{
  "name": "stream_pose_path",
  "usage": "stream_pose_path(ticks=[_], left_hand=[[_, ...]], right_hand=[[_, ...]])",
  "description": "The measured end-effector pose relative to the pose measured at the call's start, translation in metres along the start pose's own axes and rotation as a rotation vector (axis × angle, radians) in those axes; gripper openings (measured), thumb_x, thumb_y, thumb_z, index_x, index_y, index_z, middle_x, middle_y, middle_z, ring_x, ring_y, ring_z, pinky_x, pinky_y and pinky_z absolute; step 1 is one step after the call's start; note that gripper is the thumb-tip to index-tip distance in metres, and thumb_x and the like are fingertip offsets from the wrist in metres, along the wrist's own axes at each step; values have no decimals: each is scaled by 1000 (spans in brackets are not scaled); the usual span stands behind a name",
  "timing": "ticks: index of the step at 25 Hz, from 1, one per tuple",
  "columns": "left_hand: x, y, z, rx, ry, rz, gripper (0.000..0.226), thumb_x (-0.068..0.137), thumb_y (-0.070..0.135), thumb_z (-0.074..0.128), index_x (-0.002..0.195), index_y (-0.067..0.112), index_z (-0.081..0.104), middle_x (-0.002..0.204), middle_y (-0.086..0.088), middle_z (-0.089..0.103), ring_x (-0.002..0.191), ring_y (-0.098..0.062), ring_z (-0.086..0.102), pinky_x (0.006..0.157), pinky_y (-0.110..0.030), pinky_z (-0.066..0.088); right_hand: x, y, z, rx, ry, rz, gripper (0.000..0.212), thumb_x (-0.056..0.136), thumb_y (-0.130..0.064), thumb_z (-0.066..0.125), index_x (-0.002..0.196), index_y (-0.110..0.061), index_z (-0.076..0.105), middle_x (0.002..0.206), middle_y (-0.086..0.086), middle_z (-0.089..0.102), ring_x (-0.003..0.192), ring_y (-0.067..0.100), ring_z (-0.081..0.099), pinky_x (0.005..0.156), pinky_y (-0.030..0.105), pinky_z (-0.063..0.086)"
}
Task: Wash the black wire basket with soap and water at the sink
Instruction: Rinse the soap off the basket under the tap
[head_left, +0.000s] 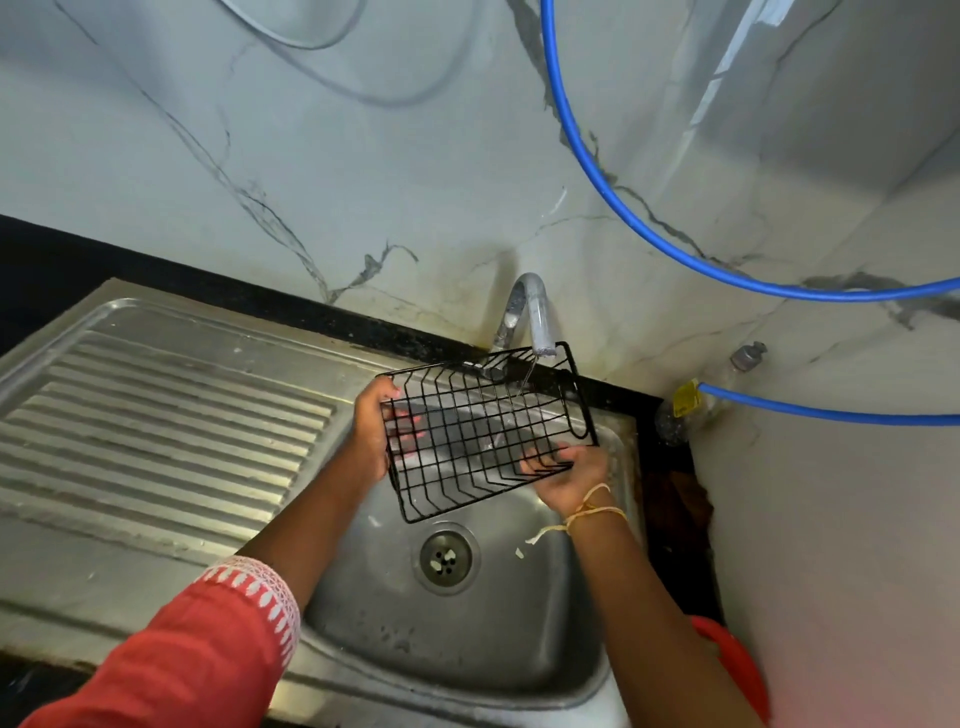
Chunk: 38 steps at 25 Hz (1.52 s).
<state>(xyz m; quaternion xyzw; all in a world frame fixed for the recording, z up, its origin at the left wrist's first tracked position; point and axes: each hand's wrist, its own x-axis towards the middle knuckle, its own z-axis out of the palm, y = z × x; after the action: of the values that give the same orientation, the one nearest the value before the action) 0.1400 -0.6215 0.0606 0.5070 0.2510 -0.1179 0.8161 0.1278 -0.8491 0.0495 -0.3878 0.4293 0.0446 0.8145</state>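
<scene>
black wire basket (483, 436) gripped between hands, left hand (371, 434), right hand (569, 475)

yellow tag (687, 399), print perhaps too blurred

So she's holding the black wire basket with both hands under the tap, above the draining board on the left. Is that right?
Not quite. In the head view the black wire basket is held by the left hand and the right hand under the tap, but above the sink bowl with its drain, not above the draining board, which lies off to the left.
</scene>
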Motion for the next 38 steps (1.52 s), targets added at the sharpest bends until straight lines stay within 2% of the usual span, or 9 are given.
stream_pose_path(ticks=[3,8,11,17,20,25,28,31,38], left_hand=[[0,9,-7,23,31,134,12,61,28,48,70,21,47,68,-5,48,60,-21,48,51,-24,37],[2,21,-30,-22,95,107,12,78,25,48,76,17,56,64,-5,56,59,-23,56,55,-26,40],[3,24,-37,-87,41,77,24,78,23,43,56,18,49,40,3,47,34,-14,46,41,-15,36],[15,19,-55,-78,-66,65,38,77,22,38,42,17,51,38,5,44,30,-12,43,37,-15,39],[26,24,-76,7,-5,11,10,65,28,49,59,20,51,49,5,43,44,-18,47,49,-22,41],[40,31,-107,134,124,-71,30,70,30,47,83,13,68,68,-6,65,69,-33,67,79,-42,53],[40,31,-109,114,115,-110,30,57,33,55,80,15,63,68,-6,56,62,-29,58,71,-36,49],[38,30,-110,68,73,-125,17,53,31,53,66,20,50,58,2,35,52,-20,38,56,-26,39],[16,35,-104,-21,-57,-119,22,60,27,41,57,27,20,46,10,14,41,-13,6,45,-15,17]], right_hand=[[-4,-8,8,-286,13,57,24,97,2,29,81,3,47,90,22,53,94,34,56,97,41,46],[-15,-36,18,-1079,145,-289,55,89,-52,55,113,-2,57,83,16,67,61,25,66,61,31,54],[0,-56,36,-1282,344,-576,54,90,-48,51,113,-1,64,110,23,65,101,37,63,85,35,47],[48,-65,84,-1213,-2,-680,20,81,-8,66,94,4,72,78,18,67,68,26,58,66,36,48],[73,-60,108,-1091,-188,-598,9,89,0,56,93,0,65,76,16,70,46,14,61,45,24,52],[88,-40,142,-1338,-402,-504,31,100,-11,45,125,3,56,119,21,61,56,6,66,39,16,43],[87,-29,149,-1650,-502,-557,35,101,-22,42,126,-4,59,120,17,63,57,4,63,43,11,40],[83,-33,142,-1393,-509,-508,34,102,-19,40,122,0,60,96,11,64,26,1,39,31,10,29],[60,-12,97,-311,-380,-230,19,99,-15,48,109,-11,63,90,4,64,70,16,60,62,27,51]])
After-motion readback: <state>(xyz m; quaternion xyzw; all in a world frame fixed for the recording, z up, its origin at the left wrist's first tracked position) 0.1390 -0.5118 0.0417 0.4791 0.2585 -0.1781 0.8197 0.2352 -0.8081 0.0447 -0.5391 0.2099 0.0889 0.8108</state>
